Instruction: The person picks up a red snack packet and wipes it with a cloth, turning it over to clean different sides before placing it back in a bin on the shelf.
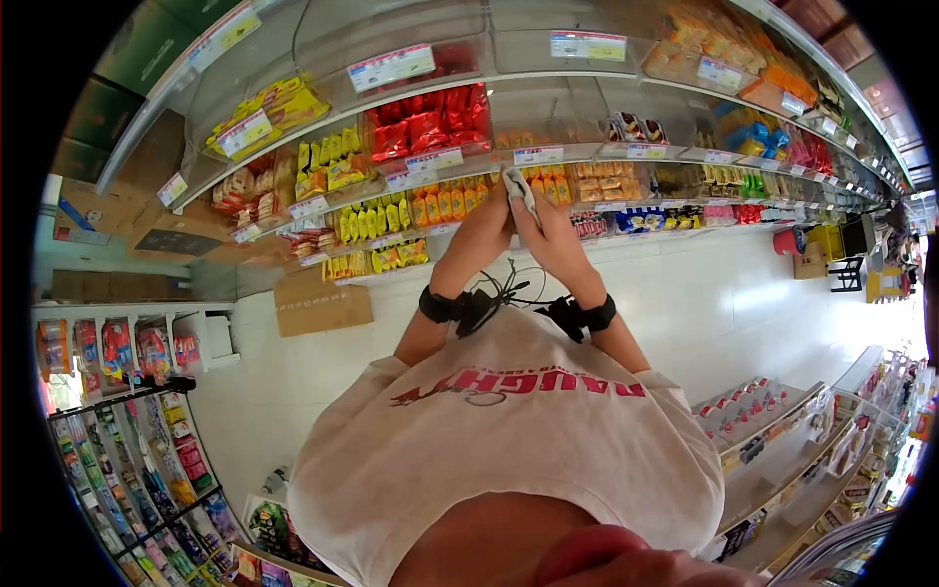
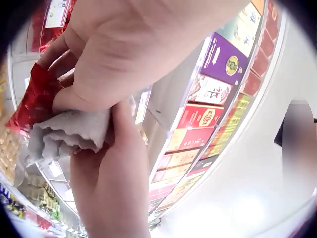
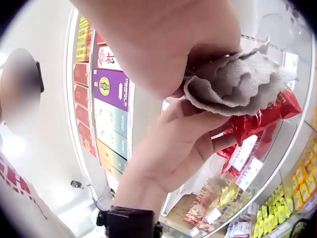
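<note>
My two hands meet in front of the snack shelf in the head view. The left hand [image 1: 486,233] holds a small shiny red packet [image 2: 35,99], its fingers bent against the wrapper. A folded grey cloth [image 3: 237,84] with wavy edges is gripped by the right hand [image 1: 553,243] and lies against the packet. In the right wrist view the packet sticks out from under the cloth, beside the left fingers [image 3: 225,143]. From the head view the packet is hidden behind the hands and cloth.
Clear bins of red packets [image 1: 430,122], yellow packets [image 1: 337,161] and orange packets [image 1: 450,203] line the shelves ahead, with price labels [image 1: 391,67] along the edges. A cardboard box [image 1: 323,305] lies on the floor at left. Another shelf unit [image 1: 782,460] stands at the right.
</note>
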A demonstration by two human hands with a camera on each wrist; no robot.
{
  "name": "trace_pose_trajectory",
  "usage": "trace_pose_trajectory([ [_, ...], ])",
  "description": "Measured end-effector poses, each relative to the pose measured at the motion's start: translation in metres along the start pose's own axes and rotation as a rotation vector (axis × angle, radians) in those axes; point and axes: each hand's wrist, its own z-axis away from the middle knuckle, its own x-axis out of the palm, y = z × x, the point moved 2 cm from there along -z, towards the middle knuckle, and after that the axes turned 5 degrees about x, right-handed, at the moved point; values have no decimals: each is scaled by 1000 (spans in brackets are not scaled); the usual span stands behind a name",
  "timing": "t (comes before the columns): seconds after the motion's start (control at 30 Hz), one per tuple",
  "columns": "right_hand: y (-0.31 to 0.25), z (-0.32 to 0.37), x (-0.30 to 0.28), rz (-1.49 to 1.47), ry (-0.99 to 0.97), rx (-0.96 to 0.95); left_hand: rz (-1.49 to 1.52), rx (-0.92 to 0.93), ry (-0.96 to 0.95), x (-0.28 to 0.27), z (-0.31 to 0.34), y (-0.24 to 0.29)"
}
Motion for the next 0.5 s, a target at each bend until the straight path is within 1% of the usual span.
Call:
trace_pose_trajectory([
  [0.07,-4,-1,5,-76,-10,-56,89,-85,12,-14,8,-15],
  [0.1,9,-4,2,-27,57,38,132,-124,19,-21,9,-22],
  [0.13,22,-7,-1,15,118,136,248,-201,52,-30,12,-23],
  [0.17,36,-10,-2,-38,216,219,365,-279,82,-39,14,-23],
  [0.2,30,-12,0,-112,267,237,484,-356,113,-46,16,-23],
  [0.27,16,-16,2,-263,370,271,744,-335,196,-59,19,-23],
  [0.3,10,-15,6,-278,259,348,873,-324,237,-64,20,-24],
  [0.4,11,-9,37,-327,108,226,949,-266,268,-64,19,-31],
  [0.43,1,-11,39,-232,122,147,952,-254,266,-64,18,-31],
  [0.5,-1,-16,33,-199,139,172,954,-231,260,-64,13,-30],
])
